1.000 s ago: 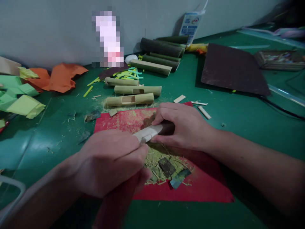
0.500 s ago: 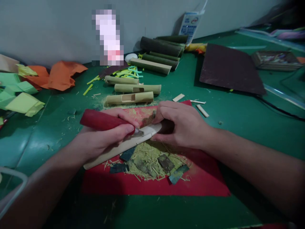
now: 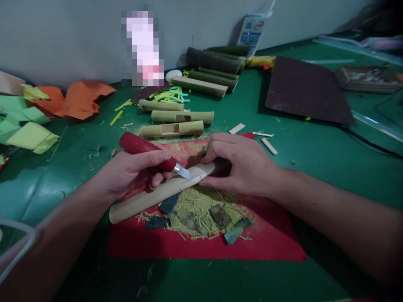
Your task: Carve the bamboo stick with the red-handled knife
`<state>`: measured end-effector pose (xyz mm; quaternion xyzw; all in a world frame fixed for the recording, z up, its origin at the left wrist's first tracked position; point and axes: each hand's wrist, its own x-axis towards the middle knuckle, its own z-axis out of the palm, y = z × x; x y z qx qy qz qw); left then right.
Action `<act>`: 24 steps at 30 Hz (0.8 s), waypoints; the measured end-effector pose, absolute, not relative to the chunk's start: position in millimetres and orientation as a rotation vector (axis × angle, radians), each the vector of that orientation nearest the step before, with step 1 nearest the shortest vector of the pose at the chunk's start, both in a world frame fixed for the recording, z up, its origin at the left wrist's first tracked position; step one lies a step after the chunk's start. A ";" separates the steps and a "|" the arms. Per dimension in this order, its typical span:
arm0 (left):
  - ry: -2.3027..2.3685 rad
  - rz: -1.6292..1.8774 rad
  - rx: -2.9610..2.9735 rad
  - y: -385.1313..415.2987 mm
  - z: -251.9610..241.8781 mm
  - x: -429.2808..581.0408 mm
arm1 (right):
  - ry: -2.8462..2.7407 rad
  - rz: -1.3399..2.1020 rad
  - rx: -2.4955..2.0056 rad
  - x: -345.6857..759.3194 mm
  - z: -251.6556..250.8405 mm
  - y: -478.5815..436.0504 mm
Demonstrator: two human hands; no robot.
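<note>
My left hand [image 3: 134, 174] is closed round the red handle of a carving knife [image 3: 146, 150]. Its short blade rests on a pale, peeled bamboo stick [image 3: 147, 199] that lies slanted across a red sheet [image 3: 201, 247]. My right hand [image 3: 241, 165] is closed over the stick's far, darker end and presses it down. Below the stick lies a heap of greenish shavings [image 3: 197, 214] with dark bark chips.
Three cut bamboo tubes [image 3: 171, 128] lie just beyond the red sheet, darker green tubes [image 3: 212, 63] near the wall. Crumpled coloured paper [image 3: 34, 121] lies at the left, a dark sandpaper sheet [image 3: 307, 90] at the right, a black cable [image 3: 371, 142] beside it.
My left hand drew back from over the stick to the left, showing the red knife handle, then moved the blade forward onto the stick. My right hand stayed put.
</note>
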<state>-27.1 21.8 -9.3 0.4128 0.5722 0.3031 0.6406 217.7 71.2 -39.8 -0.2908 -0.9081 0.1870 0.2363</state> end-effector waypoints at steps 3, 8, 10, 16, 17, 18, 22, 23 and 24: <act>1.278 0.638 0.959 25.6 -8.6 -28.3 | -2.490 0.506 -0.797 218.0 -40.3 70.9; 1.255 0.578 0.938 30.1 -9.5 -31.1 | -2.497 0.495 -0.798 218.3 -39.8 70.7; 1.256 0.577 0.917 30.6 -11.3 -31.4 | -2.501 0.497 -0.791 218.6 -39.9 71.0; 1.369 0.813 1.066 22.3 -7.1 -23.8 | -2.501 0.544 -0.745 220.6 -42.2 76.5; 1.401 0.862 1.158 18.7 -3.0 -21.6 | -2.506 0.559 -0.735 220.9 -42.4 77.9; 1.426 0.903 1.299 14.7 1.6 -19.3 | -2.513 0.569 -0.723 221.2 -42.4 79.3; 1.472 0.958 1.864 -0.6 14.5 -11.7 | -2.537 0.569 -0.682 221.2 -40.9 82.5; 1.504 0.974 1.888 -2.9 14.3 -10.5 | -2.539 0.568 -0.682 221.0 -40.5 82.7; 1.535 1.002 1.884 -4.3 12.8 -9.7 | -2.543 0.567 -0.683 220.8 -40.2 82.8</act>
